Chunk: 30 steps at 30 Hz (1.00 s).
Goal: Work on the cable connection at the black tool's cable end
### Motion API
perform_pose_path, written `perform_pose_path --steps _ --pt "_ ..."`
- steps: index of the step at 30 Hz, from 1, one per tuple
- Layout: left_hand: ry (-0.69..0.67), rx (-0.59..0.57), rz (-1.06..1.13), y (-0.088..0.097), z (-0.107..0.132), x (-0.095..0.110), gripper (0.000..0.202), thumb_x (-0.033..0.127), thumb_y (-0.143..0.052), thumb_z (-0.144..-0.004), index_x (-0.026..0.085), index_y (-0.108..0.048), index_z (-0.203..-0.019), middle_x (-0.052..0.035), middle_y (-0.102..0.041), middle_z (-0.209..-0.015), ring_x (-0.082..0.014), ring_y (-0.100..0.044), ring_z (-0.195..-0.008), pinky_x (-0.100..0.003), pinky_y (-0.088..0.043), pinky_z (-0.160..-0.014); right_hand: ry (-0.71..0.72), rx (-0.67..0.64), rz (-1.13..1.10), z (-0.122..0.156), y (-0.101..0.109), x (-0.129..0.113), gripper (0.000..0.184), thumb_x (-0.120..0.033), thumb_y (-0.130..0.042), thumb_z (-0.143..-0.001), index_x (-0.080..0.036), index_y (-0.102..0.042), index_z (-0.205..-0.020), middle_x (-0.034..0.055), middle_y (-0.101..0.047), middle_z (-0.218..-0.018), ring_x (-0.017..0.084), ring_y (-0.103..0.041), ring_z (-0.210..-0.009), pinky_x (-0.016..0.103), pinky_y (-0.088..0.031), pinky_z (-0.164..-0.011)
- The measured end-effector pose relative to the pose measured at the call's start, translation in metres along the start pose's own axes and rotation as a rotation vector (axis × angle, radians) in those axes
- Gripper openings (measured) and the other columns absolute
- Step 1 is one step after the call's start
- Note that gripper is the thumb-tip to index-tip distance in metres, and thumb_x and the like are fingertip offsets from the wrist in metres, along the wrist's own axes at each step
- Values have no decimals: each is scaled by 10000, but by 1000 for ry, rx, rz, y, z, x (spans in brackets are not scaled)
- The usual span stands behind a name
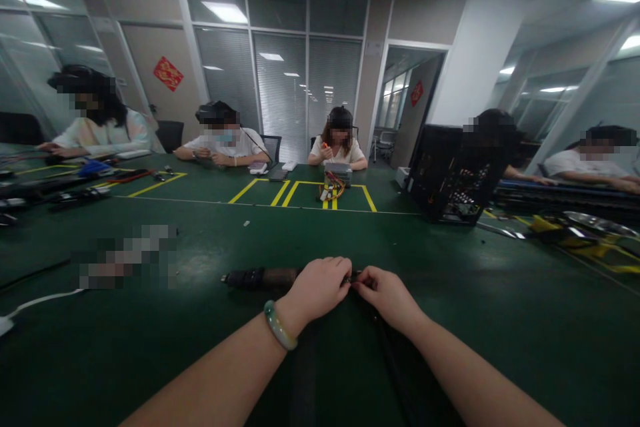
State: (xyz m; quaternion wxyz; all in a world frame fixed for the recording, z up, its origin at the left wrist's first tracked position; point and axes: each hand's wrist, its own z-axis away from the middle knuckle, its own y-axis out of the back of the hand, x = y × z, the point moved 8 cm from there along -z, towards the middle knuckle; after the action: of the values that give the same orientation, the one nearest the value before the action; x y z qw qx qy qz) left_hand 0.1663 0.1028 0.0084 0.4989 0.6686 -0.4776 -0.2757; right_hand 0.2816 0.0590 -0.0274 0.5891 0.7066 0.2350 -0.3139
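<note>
A dark electric screwdriver lies along the green table, its narrow metal tip pointing left. My left hand, with a green bangle at the wrist, is closed round the rear part of the tool. At that rear end my right hand pinches with thumb and forefinger, touching or almost touching my left fingertips. A black cord runs from beneath my right hand toward the table's near side. The small part between my right fingertips is mostly hidden; it looks like the cord's plug end.
A black computer case stands at the right, beside yellow cables. Left are a blurred-out strip, a white cord and dark tools. Several people sit across the table; one is behind a grey power supply with coloured wires.
</note>
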Motion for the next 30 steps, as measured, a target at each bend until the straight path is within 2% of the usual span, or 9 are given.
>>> perform_pose_path --steps 5,19,25,30 --pt "-11 -13 -9 2 -1 1 67 210 -542 -872 217 -509 -930 3 -586 -925 -178 -558 -864 -308 -427 -732 -10 -7 -2 0 1 1 137 -323 -573 -860 -221 -661 -886 -4 -699 -855 152 -635 -735 235 -439 -617" --pt "28 -31 6 0 -1 -1 95 274 -569 -890 199 -535 -937 -10 -599 -909 -185 -580 -871 -307 -443 -739 -76 -27 -12 3 1 -3 158 -334 -566 -874 -212 -664 -897 10 -704 -864 163 -641 -753 250 -458 -642" --pt "-21 -51 14 0 -1 2 64 255 -553 -907 213 -564 -953 -8 -608 -936 -176 -577 -898 -304 -437 -785 -51 -27 -20 2 -1 -3 169 -349 -565 -874 -212 -661 -895 7 -701 -855 161 -633 -747 243 -449 -636" --pt "-23 -18 25 2 0 1 60 256 -553 -900 211 -572 -934 -6 -610 -911 -177 -575 -873 -298 -440 -774 -25 -24 -7 1 -1 -3 189 -360 -553 -880 -209 -660 -918 5 -695 -829 157 -622 -722 245 -434 -624"
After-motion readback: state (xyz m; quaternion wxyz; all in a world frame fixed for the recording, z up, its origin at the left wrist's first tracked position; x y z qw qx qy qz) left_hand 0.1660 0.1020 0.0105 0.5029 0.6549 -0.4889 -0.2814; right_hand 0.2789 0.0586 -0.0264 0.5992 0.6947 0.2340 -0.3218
